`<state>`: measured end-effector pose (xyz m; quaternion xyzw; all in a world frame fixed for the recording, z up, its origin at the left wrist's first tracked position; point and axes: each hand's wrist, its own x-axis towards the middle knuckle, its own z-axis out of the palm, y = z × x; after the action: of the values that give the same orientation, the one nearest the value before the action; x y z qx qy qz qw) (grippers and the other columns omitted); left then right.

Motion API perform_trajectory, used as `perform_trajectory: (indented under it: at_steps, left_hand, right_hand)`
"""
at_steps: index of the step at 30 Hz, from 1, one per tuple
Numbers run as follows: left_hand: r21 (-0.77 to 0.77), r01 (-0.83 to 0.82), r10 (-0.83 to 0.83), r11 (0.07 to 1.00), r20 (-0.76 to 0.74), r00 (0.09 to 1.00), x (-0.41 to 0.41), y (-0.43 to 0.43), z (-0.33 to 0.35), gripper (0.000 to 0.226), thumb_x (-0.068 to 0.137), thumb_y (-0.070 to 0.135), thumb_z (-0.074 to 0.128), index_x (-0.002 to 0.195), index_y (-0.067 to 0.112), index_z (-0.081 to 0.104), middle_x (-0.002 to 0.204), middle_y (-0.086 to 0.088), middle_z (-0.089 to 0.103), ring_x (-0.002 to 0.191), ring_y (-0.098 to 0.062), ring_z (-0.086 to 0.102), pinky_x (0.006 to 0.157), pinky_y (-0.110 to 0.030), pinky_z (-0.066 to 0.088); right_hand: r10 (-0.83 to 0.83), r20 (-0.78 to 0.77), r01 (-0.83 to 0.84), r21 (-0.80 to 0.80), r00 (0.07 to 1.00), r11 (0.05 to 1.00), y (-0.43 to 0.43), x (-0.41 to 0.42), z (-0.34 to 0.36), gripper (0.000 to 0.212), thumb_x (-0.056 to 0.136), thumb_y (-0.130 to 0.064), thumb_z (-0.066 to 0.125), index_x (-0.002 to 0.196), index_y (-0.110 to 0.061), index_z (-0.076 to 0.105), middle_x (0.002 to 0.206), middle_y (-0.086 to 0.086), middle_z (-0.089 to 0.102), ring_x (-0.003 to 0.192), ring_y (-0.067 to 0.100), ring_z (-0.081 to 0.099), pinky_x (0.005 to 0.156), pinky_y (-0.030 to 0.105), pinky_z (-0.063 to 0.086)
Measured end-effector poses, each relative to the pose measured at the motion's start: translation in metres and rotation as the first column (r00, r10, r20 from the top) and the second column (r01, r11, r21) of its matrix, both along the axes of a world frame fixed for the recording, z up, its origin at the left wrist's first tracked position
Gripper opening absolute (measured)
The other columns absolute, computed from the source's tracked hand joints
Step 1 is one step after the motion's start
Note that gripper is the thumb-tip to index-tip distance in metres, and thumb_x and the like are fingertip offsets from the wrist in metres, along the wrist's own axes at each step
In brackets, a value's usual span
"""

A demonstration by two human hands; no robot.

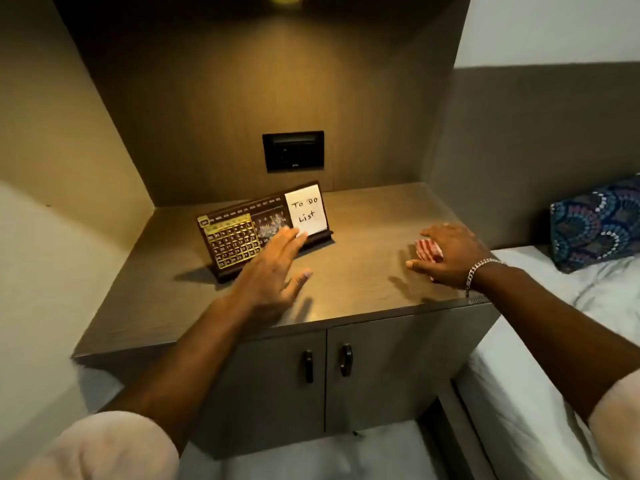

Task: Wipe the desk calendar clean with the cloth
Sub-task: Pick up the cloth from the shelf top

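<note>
A dark brown desk calendar with gold number tiles and a white "To Do List" note stands tilted back on the wooden cabinet top. My left hand hovers open in front of the calendar's middle, fingertips at its face. My right hand lies flat, fingers spread, over a folded red-and-white striped cloth near the right front of the cabinet top. Most of the cloth is hidden under the palm.
The cabinet sits in a wooden alcove with a black wall socket plate behind the calendar. Two cabinet doors with black handles face me. A bed with white sheets and a blue patterned pillow lies at the right.
</note>
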<state>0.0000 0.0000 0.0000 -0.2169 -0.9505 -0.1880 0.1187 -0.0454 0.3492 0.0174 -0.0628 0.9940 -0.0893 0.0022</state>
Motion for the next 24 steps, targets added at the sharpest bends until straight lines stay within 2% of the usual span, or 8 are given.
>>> perform_trajectory:
  at_steps: [2, 4, 7, 12, 18, 24]
  left_hand:
    - [-0.056, 0.056, -0.051, 0.997, 0.081, 0.995, -0.010, 0.011, -0.021, 0.072, 0.093, 0.060, 0.027, 0.153, 0.025, 0.011, 0.164, -0.001, 0.015, 0.148, -0.008, 0.007, 0.122, -0.037, 0.015]
    - [-0.159, 0.094, -0.067, 0.983, 0.171, 0.983, -0.015, 0.016, -0.044, 0.075, 0.091, 0.063, 0.023, 0.154, 0.023, 0.009, 0.164, -0.003, 0.013, 0.150, -0.012, 0.008, 0.122, -0.036, 0.013]
    - [-0.270, 0.111, -0.056, 0.956, 0.204, 0.977, -0.030, 0.017, -0.062, 0.078, 0.090, 0.064, 0.018, 0.154, 0.020, 0.010, 0.165, -0.006, 0.011, 0.152, -0.018, 0.006, 0.123, -0.040, 0.006]
    - [-0.356, 0.123, -0.047, 0.926, 0.215, 0.975, -0.041, 0.017, -0.077, 0.080, 0.088, 0.066, 0.005, 0.154, 0.020, -0.001, 0.165, -0.007, -0.004, 0.152, -0.021, -0.008, 0.122, -0.043, -0.004]
    - [-0.375, 0.133, -0.059, 0.917, 0.202, 0.978, -0.045, 0.015, -0.084, 0.081, 0.086, 0.067, -0.004, 0.152, 0.020, -0.009, 0.161, -0.004, -0.015, 0.150, -0.021, -0.013, 0.122, -0.044, -0.005]
    - [-0.351, 0.163, -0.059, 0.922, 0.288, 0.956, -0.045, 0.018, -0.074, 0.078, 0.088, 0.065, 0.005, 0.150, 0.022, -0.011, 0.162, -0.004, -0.017, 0.148, -0.019, -0.020, 0.120, -0.042, -0.012]
  right_hand:
    - [0.000, 0.016, -0.001, 0.081, 1.000, 0.997, 0.008, -0.011, -0.015, 0.087, 0.076, -0.077, 0.050, 0.143, -0.023, 0.038, 0.152, 0.008, 0.041, 0.138, 0.031, 0.035, 0.110, 0.055, 0.033]
    - [-0.034, 0.057, 0.028, 0.112, 0.998, 0.993, 0.016, -0.016, -0.036, 0.090, 0.077, -0.079, 0.045, 0.149, -0.027, 0.028, 0.159, 0.007, 0.028, 0.145, 0.033, 0.025, 0.113, 0.057, 0.026]
    - [-0.064, 0.065, 0.056, 0.115, 0.996, 0.992, 0.025, -0.028, -0.056, 0.084, 0.081, -0.076, 0.040, 0.151, -0.033, 0.018, 0.163, 0.005, 0.019, 0.147, 0.034, 0.018, 0.113, 0.061, 0.022]
    - [-0.078, 0.036, 0.076, 0.057, 0.996, 0.995, 0.028, -0.032, -0.073, 0.064, 0.092, -0.064, 0.034, 0.149, -0.038, 0.021, 0.163, 0.005, 0.020, 0.148, 0.037, 0.013, 0.113, 0.063, 0.022]
    - [-0.082, -0.042, 0.083, 0.023, 0.996, 0.996, 0.025, -0.031, -0.080, 0.052, 0.098, -0.038, 0.043, 0.148, -0.028, 0.033, 0.157, 0.012, 0.033, 0.144, 0.040, 0.025, 0.114, 0.059, 0.026]
    - [-0.109, -0.104, 0.108, -0.014, 0.989, 0.994, 0.015, -0.028, -0.074, 0.047, 0.097, -0.025, 0.050, 0.143, -0.021, 0.043, 0.148, 0.017, 0.046, 0.136, 0.041, 0.039, 0.113, 0.053, 0.031]
